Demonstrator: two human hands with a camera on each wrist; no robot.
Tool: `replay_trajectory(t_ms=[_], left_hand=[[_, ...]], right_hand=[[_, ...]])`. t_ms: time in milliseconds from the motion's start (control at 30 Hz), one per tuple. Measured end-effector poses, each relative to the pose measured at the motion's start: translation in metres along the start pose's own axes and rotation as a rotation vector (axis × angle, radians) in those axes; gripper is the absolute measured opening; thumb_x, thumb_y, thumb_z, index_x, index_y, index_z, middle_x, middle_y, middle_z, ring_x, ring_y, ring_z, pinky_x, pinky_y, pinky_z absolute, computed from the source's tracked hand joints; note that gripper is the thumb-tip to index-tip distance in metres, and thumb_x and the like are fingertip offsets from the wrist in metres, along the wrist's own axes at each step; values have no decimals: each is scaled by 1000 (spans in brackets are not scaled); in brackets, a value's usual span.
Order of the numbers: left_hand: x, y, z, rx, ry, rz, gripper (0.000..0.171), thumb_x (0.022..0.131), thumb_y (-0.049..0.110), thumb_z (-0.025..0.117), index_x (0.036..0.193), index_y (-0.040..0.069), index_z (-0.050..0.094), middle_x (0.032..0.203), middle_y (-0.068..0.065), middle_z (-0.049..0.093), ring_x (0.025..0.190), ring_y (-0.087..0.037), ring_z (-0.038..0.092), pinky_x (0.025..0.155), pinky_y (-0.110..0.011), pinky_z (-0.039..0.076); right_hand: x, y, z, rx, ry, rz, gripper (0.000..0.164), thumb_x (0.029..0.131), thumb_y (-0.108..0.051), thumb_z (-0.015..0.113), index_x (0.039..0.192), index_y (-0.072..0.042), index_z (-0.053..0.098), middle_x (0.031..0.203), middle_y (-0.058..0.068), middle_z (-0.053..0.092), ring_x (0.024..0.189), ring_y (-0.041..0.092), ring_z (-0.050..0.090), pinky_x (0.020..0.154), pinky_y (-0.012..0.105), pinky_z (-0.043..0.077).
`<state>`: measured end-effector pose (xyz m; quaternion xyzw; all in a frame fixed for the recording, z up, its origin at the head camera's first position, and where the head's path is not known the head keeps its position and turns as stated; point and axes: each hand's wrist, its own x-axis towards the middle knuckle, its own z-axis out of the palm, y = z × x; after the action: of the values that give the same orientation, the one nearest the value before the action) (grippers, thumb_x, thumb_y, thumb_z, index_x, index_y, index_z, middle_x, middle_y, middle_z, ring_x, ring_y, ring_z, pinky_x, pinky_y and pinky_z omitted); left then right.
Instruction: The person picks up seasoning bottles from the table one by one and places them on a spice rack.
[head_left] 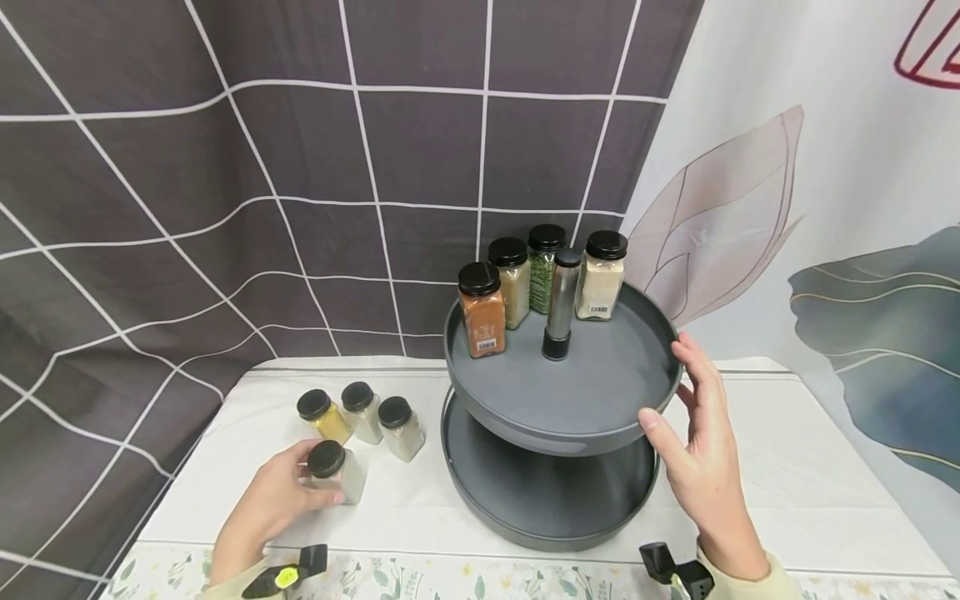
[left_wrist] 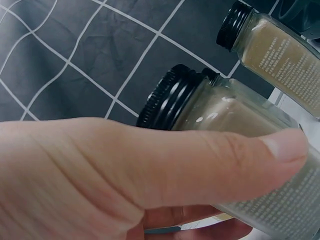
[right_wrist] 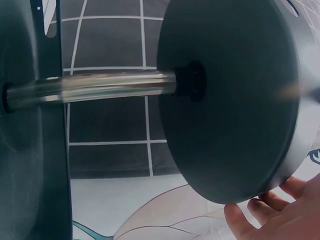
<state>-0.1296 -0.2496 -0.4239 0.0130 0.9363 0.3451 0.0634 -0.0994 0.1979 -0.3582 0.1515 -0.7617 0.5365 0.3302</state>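
Observation:
My left hand (head_left: 277, 493) grips a square glass spice jar (head_left: 349, 478) with a black lid and pale contents, thumb on the near side. In the left wrist view the thumb (left_wrist: 225, 165) lies across the jar's printed face. On the right is a dark grey two-tier turntable rack. Its upper tray (head_left: 600, 367) carries several spice jars: an orange-brown one (head_left: 484, 323), a tan one (head_left: 516, 292), a green one (head_left: 542, 275) and a cream one (head_left: 598, 285). My right hand (head_left: 705, 446) touches that tray's right rim with spread thumb and fingers.
Beyond the left hand stand a yellow jar (head_left: 330, 421) and two pale jars (head_left: 366, 421) on the white tablecloth (head_left: 247, 417). A metal post (head_left: 562, 308) rises from the upper tray; the lower tray (head_left: 555, 508) sits beneath. Behind hangs a dark grid-patterned cloth (head_left: 427, 142).

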Motion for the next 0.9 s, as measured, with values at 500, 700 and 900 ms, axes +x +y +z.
replay_trajectory(t_ms=[500,700,900], left_hand=[[2,-1,4,27,20,-7,71,58,33,86,115,3,57,101,-10,66,93,-29,60,80,-48,48],[2,-2,3,28,14,-10,70,58,35,86,114,5,57,102,-10,65,96,-31,59,82,-50,47],[3,-3,1,31,0,-22,75,57,42,84,117,6,57,106,-13,65,101,-36,58,84,-56,45]], right_hand=[[4,-12,1,-28,44,-34,60,71,13,63,128,10,44,139,22,35,132,26,31,101,21,34],[6,-25,4,-24,63,-68,53,73,11,60,124,14,45,136,25,37,129,26,34,100,20,34],[6,-27,5,-36,77,-54,51,74,10,60,123,14,46,135,26,38,129,27,35,100,21,34]])
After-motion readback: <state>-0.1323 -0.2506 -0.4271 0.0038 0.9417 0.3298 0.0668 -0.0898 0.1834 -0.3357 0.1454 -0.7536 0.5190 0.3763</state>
